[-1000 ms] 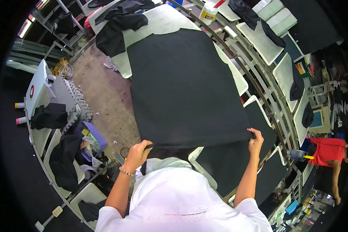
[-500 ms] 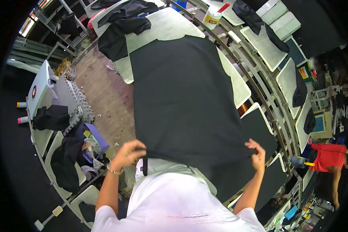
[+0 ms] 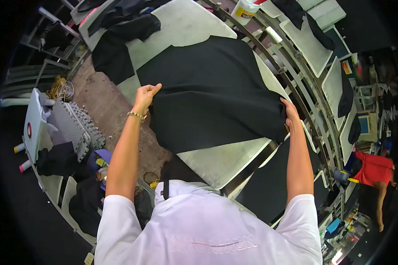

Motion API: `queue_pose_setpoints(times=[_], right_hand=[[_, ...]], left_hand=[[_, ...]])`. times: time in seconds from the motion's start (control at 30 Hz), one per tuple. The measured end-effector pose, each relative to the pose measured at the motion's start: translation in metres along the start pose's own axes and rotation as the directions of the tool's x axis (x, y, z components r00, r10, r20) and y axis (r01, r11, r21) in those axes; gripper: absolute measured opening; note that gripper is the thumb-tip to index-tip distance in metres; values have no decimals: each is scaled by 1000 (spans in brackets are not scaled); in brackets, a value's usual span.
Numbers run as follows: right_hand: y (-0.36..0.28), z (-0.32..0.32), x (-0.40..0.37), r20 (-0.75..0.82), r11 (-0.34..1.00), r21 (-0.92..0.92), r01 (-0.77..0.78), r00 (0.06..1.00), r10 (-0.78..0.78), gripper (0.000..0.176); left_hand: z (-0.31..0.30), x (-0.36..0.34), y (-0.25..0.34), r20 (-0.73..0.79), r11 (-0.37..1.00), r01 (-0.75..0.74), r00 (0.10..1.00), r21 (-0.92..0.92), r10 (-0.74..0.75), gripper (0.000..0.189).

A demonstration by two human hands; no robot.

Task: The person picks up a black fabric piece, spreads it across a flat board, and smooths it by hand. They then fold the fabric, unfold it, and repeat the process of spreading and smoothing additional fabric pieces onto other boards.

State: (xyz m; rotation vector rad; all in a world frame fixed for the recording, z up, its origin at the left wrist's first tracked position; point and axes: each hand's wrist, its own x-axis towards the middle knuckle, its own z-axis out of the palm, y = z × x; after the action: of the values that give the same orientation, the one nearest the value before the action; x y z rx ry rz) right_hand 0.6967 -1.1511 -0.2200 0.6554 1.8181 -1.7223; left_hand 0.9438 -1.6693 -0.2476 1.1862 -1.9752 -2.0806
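Note:
A large black cloth piece (image 3: 208,97) lies over a pale board (image 3: 225,161), whose near corner shows below the cloth. My left hand (image 3: 147,97) pinches the cloth's left edge between thumb and fingers. At the right edge my right hand (image 3: 290,113) is closed on the cloth, its fingertips partly hidden by the fabric. A low fold runs across the cloth between both hands. The cloth's near edge hangs loosely, slanting up toward the right.
More boards with black cloth (image 3: 115,53) stand at the upper left. Curved metal rails (image 3: 292,84) run along the right. A white tub (image 3: 244,12) is at the top. At far right is a person in red (image 3: 373,169). A purple bin (image 3: 102,157) stands left.
Both my hands have moved forward, away from my body, and now grip the cloth's sides. The near part of the cloth has lifted and drawn forward, uncovering the board's near corner.

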Motion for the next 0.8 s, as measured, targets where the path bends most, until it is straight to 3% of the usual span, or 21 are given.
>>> queue_pose_setpoints(times=[0.1,0.17,0.27,0.4,0.5,0.57,0.6,0.8], right_hand=[[-2,7,3,72,992,66,-107,992,102,24],[-2,10,4,51,987,75,-142,989,138,29],[-2,7,10,115,978,96,-186,978,175,37],[-6,10,9,117,966,121,-227,970,213,38],[-12,8,9,124,954,125,-274,958,259,40],[-14,8,6,157,947,191,-259,960,231,37],[-14,6,7,110,949,193,-251,966,233,38],[-21,7,-5,183,937,256,-237,964,194,41]], left_hand=[[3,-6,18,58,995,97,994,-16,-96,29],[2,-5,21,18,987,90,995,130,-93,28],[6,-10,33,20,975,100,994,199,-106,32],[-1,-1,23,69,978,101,991,182,-115,37],[-4,3,16,38,985,140,989,102,-144,36],[-8,2,13,91,984,165,983,-60,-159,35],[-10,0,13,84,985,164,984,-58,-159,35],[-9,-11,13,185,949,179,974,-258,-133,37]])
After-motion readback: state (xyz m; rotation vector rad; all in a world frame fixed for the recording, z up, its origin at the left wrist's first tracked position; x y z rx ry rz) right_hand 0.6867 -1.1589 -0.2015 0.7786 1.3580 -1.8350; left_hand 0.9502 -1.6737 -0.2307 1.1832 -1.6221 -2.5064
